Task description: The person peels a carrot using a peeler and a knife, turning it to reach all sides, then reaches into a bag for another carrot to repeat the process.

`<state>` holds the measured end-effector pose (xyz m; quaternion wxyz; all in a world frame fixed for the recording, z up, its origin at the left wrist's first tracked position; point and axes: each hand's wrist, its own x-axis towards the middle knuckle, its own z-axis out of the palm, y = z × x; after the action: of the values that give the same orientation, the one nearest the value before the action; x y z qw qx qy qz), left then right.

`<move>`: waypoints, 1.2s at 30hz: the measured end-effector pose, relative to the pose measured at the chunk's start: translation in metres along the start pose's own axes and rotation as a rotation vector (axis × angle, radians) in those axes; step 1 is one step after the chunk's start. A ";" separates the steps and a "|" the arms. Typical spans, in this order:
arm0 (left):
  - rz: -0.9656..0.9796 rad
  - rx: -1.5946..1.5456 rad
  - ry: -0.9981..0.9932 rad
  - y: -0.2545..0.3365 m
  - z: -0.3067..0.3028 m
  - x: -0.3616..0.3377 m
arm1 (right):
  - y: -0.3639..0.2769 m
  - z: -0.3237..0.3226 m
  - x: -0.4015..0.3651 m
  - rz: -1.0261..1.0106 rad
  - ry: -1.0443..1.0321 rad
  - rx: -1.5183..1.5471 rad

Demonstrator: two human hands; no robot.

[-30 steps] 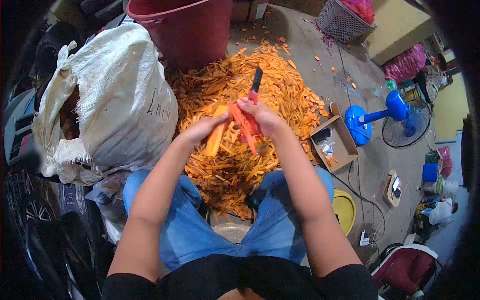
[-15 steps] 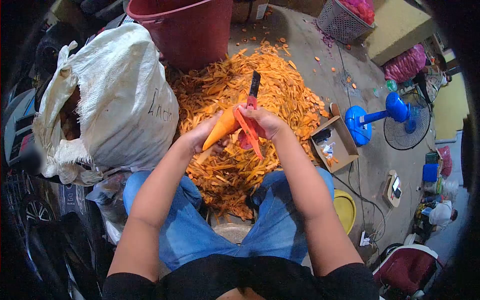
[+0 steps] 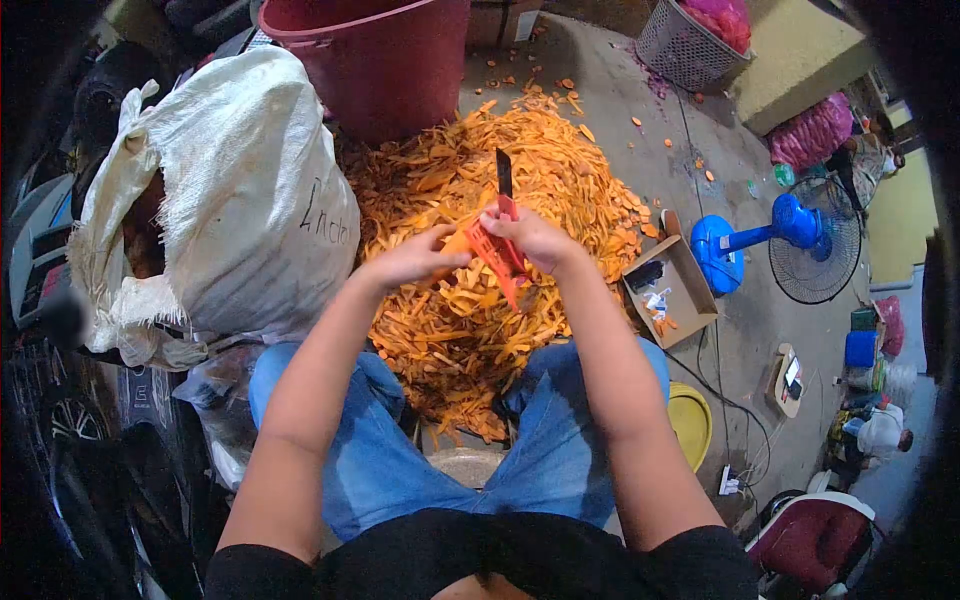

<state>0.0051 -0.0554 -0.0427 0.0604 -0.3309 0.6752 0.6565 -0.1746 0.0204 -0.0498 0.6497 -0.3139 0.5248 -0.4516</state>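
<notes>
A large heap of orange carrot peelings (image 3: 570,170) lies on the floor in front of me. Over it, my left hand (image 3: 412,260) is curled round a peeled carrot (image 3: 456,243), whose far end is largely hidden behind my right hand and its tool. In my right hand (image 3: 535,240) is a red peeler (image 3: 493,262) with a flat, slotted orange-red part slanting down toward me. A dark, blade-shaped piece (image 3: 505,172) sticks up from the same grip, pointing away from me. Peeler and carrot overlap in this view.
Left of the heap stands a white woven sack (image 3: 250,190); a red tub (image 3: 375,80) is behind it. To the right are a cardboard box (image 3: 690,290), a blue fan (image 3: 718,255), a yellow lid (image 3: 690,425) and a cable. A person (image 3: 880,430) is at far right.
The carrot has swung from pointing down toward me to mostly behind the peeler. My left hand has opened its grip somewhat and shifted, with its fingers now reaching rightward.
</notes>
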 end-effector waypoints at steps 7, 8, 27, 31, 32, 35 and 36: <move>-0.119 0.441 0.108 -0.040 0.003 0.008 | -0.016 -0.020 -0.001 -0.058 0.326 0.103; -0.110 0.835 0.085 -0.048 0.001 0.003 | -0.017 -0.023 0.000 -0.057 0.320 0.106; 0.056 2.243 0.553 0.054 -0.274 -0.181 | -0.044 -0.018 -0.020 -0.215 0.596 0.148; -0.734 1.286 0.438 -0.057 -0.281 -0.209 | -0.049 -0.007 -0.024 -0.249 0.612 0.173; -0.760 1.240 0.441 -0.078 -0.284 -0.218 | -0.048 -0.009 -0.021 -0.251 0.614 0.173; -0.776 1.175 0.453 -0.109 -0.279 -0.227 | -0.032 -0.024 -0.007 -0.224 0.572 0.131; -0.771 1.162 0.463 -0.112 -0.280 -0.229 | -0.029 -0.026 -0.003 -0.196 0.530 0.108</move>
<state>0.3402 -0.2221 0.0172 0.3086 -0.5896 0.7455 0.0379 -0.2077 0.0133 -0.0294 0.4587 -0.1991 0.6188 -0.6059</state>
